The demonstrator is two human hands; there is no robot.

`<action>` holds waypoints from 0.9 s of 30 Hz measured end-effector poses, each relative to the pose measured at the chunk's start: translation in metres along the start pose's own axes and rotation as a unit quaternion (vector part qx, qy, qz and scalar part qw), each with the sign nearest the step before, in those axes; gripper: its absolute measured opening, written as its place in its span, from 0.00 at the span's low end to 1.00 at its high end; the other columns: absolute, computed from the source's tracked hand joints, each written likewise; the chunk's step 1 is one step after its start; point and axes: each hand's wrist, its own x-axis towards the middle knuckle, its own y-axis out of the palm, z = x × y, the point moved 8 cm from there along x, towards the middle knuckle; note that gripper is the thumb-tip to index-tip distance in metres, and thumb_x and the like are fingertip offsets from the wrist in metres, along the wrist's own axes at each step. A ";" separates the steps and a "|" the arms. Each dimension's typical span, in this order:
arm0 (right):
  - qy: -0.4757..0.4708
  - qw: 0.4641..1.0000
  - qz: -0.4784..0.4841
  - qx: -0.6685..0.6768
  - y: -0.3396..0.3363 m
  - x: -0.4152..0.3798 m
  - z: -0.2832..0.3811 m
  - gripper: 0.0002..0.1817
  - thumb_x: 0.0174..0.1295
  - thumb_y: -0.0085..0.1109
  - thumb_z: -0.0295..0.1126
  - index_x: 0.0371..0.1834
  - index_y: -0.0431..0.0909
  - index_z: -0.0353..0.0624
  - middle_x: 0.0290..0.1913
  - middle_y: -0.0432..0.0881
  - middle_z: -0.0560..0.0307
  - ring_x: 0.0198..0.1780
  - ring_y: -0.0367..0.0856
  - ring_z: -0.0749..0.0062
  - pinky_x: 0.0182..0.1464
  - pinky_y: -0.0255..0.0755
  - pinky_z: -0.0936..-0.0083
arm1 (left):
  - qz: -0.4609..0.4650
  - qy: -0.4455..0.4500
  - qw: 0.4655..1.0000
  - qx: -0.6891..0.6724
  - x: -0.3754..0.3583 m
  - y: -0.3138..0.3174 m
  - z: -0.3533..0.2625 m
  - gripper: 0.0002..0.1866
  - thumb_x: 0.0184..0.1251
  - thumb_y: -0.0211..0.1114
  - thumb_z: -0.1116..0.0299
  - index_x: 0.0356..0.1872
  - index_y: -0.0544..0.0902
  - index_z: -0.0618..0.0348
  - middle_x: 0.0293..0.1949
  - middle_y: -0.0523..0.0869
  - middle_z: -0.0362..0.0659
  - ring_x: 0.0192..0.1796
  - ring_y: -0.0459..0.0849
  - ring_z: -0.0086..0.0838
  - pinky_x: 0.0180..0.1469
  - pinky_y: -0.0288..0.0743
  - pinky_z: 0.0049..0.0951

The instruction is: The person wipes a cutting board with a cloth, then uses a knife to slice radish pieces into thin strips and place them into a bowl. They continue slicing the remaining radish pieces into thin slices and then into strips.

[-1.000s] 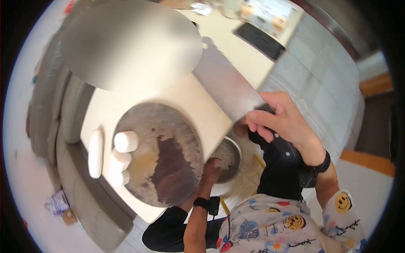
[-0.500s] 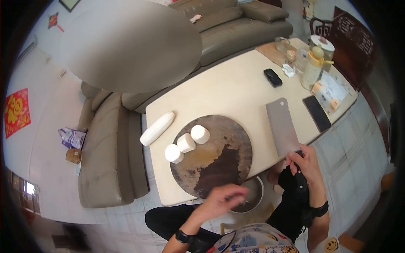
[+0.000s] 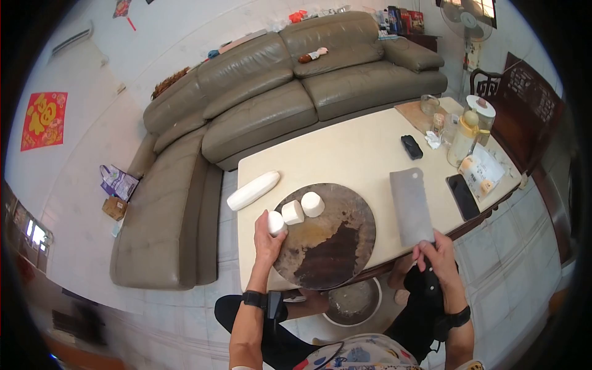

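My left hand (image 3: 267, 239) has its fingers around the nearest white piece (image 3: 276, 223) at the left edge of the round, dark-stained board (image 3: 327, 240). Two more white pieces, a middle one (image 3: 293, 212) and a far one (image 3: 312, 204), sit beside it along the board's upper left. A long white peeled vegetable (image 3: 253, 190) lies on the table left of the board. To the right, my right hand (image 3: 436, 254) grips the black handle of a cleaver (image 3: 411, 206), its wide blade over the table's right part.
On the cream table (image 3: 345, 148) are a black phone (image 3: 462, 197), a small black object (image 3: 411, 147), a yellow-topped bottle (image 3: 462, 143), glasses and a packet (image 3: 481, 171). A metal basin (image 3: 351, 302) stands below the front edge. A grey sofa (image 3: 259, 117) stands behind.
My left hand has moved from below the board up to its left edge and closed around the nearest white piece. The view has tilted up, showing more sofa. My right hand still holds the cleaver.
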 end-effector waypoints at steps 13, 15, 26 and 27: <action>-0.064 0.927 0.245 -0.277 0.141 -0.023 0.035 0.13 0.66 0.53 0.27 0.52 0.72 0.34 0.24 0.78 0.45 0.21 0.76 0.56 0.26 0.70 0.69 | -0.047 -0.018 0.999 0.004 -0.086 0.006 -0.091 0.49 0.40 0.82 0.58 0.66 0.66 0.62 0.53 0.76 0.51 0.57 0.74 0.47 0.59 0.62 0.44; -0.064 0.918 0.247 -0.305 0.158 -0.019 0.047 0.13 0.66 0.53 0.29 0.50 0.71 0.34 0.25 0.76 0.36 0.26 0.77 0.40 0.30 0.71 0.58 | -0.059 -0.053 0.993 -0.086 -0.087 0.004 -0.081 0.50 0.42 0.82 0.58 0.67 0.65 0.62 0.54 0.76 0.52 0.57 0.74 0.47 0.59 0.63 0.45; -0.051 0.895 0.230 -0.380 0.167 -0.006 0.038 0.16 0.66 0.52 0.28 0.55 0.69 0.33 0.26 0.79 0.35 0.31 0.80 0.38 0.33 0.71 0.53 | -0.054 -0.019 0.997 -0.044 -0.088 0.002 -0.092 0.50 0.41 0.82 0.55 0.66 0.66 0.62 0.54 0.75 0.53 0.58 0.73 0.48 0.58 0.64 0.46; -0.043 0.897 0.227 -0.376 0.165 -0.006 0.037 0.17 0.66 0.53 0.28 0.56 0.69 0.33 0.26 0.79 0.35 0.31 0.80 0.38 0.33 0.70 0.53 | -0.053 -0.040 0.997 -0.036 -0.089 0.001 -0.092 0.50 0.40 0.82 0.54 0.66 0.66 0.62 0.55 0.75 0.54 0.58 0.73 0.48 0.57 0.64 0.46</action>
